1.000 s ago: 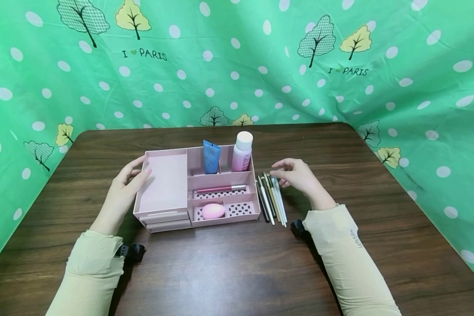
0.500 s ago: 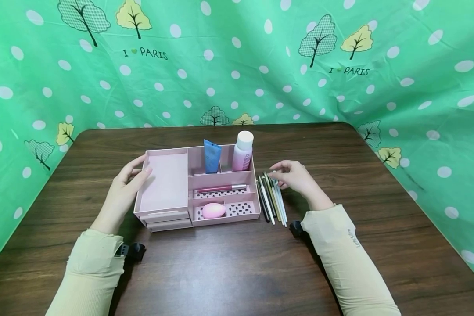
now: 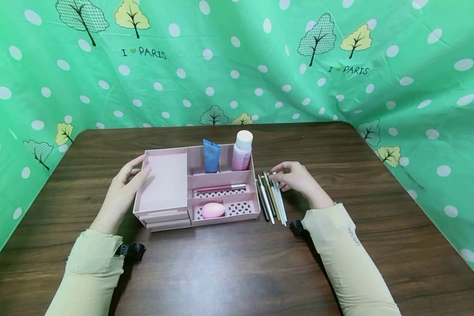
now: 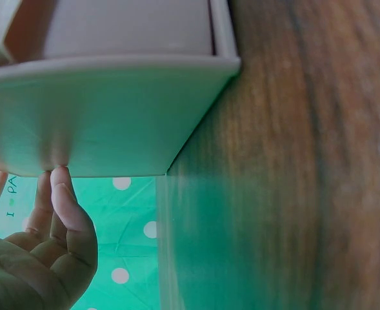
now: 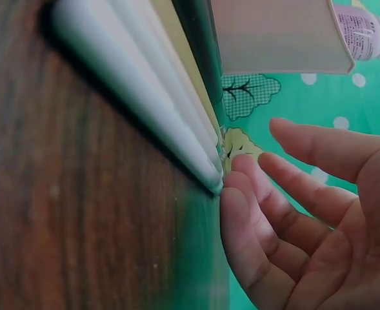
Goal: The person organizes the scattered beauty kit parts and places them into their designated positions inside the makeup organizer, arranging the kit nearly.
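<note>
My left hand (image 3: 122, 188) holds the left side of a pink desk organizer (image 3: 163, 175), with the thumb over its rim. In the left wrist view, fingertips (image 4: 59, 175) rest against the organizer's outer wall (image 4: 106, 116). My right hand (image 3: 296, 179) is at the far ends of several slender pencil-like sticks (image 3: 274, 199), black, white, gold and pale blue. These lie side by side on the table, along the organizer's right wall. In the right wrist view, the fingers (image 5: 238, 213) reach the tips of the pale sticks (image 5: 151, 97), while the thumb stays apart.
Standing in the organizer's rear compartments are a blue tube (image 3: 211, 156) and a white-capped pink bottle (image 3: 242, 153). A dark red tube with a silver end (image 3: 221, 188) lies in the middle row. A pink egg-shaped sponge (image 3: 213, 210) sits in front. Green curtain (image 3: 237, 57) hangs behind the table.
My right hand has shifted slightly down and left over the sticks' far ends. The left hand and the organizer stay in place.
</note>
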A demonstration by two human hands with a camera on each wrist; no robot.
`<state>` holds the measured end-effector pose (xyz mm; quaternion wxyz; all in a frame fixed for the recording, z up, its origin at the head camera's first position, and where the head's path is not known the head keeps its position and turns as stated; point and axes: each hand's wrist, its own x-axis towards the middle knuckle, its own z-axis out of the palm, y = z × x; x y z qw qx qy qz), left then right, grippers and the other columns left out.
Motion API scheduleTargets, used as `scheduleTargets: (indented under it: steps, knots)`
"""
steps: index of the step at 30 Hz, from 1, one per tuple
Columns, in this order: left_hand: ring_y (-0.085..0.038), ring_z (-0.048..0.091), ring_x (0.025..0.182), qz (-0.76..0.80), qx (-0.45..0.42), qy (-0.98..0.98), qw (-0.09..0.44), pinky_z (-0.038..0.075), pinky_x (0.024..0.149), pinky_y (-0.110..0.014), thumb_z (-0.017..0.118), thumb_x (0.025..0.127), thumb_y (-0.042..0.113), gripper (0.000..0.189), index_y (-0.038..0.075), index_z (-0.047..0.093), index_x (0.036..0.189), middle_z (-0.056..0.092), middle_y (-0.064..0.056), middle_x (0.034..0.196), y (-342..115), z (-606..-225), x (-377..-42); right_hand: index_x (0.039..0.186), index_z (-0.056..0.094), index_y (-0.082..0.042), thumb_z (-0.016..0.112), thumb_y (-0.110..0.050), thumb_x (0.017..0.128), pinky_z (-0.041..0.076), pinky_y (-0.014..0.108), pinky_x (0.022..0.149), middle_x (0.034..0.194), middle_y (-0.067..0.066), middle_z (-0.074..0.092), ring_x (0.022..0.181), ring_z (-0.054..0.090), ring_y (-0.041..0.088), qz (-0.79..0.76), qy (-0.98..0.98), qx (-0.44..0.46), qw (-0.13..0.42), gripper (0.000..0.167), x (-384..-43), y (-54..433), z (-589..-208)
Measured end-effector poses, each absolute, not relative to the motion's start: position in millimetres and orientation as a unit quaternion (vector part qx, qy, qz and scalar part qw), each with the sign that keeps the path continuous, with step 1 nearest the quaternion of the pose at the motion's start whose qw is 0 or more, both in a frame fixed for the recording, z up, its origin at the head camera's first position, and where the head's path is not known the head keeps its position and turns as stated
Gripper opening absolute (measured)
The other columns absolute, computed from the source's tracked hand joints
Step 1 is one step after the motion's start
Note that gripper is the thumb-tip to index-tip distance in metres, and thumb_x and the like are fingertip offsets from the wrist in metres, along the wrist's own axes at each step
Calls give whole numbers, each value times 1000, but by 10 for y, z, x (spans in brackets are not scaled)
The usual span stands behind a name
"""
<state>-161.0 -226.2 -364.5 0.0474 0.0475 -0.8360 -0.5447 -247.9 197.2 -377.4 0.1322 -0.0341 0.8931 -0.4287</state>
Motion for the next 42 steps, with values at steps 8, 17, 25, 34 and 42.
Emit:
scheduleTargets:
  steps: [8, 17, 25, 34, 42]
  knots:
    - [-9, 48, 108, -545, 45, -836, 47, 40, 89, -24, 54, 99, 50, 59, 29, 41, 152, 50, -7, 126, -2262, -3644, -1612, 121, 62, 6, 67, -15, 93, 57, 30, 61, 87, 11, 65, 65, 62, 17, -429, 891, -24, 148, 35, -2498, 2035, -3776]
    - [-4, 48, 105, -546, 49, -835, 47, 39, 89, -24, 54, 99, 48, 58, 29, 40, 152, 50, -6, 125, -2271, -3653, -1620, 127, 56, 6, 69, -6, 90, 58, 32, 65, 89, 10, 59, 70, 61, 19, -422, 891, -1, 168, 40, -2496, 2074, -3808]
    - [-2, 47, 104, -546, 52, -834, 49, 39, 88, -24, 54, 100, 46, 58, 28, 39, 153, 50, -6, 126, -2276, -3658, -1626, 129, 54, 4, 68, -2, 88, 59, 32, 63, 89, 11, 57, 70, 60, 19, -425, 888, 4, 178, 43, -2481, 2057, -3796]
    - [-5, 47, 106, -544, 49, -836, 49, 39, 89, -25, 53, 100, 46, 58, 28, 39, 153, 50, -10, 128, -2271, -3654, -1622, 139, 45, 6, 66, 0, 87, 60, 34, 62, 97, 17, 55, 70, 58, 19, -407, 891, -5, 203, 56, -2461, 2063, -3788]
    - [-3, 47, 105, -544, 50, -836, 49, 39, 89, -24, 53, 100, 46, 58, 28, 39, 153, 50, -10, 128, -2277, -3661, -1623, 141, 43, 7, 65, 1, 84, 59, 35, 60, 97, 20, 59, 66, 63, 20, -385, 901, -4, 201, 62, -2452, 2036, -3773]
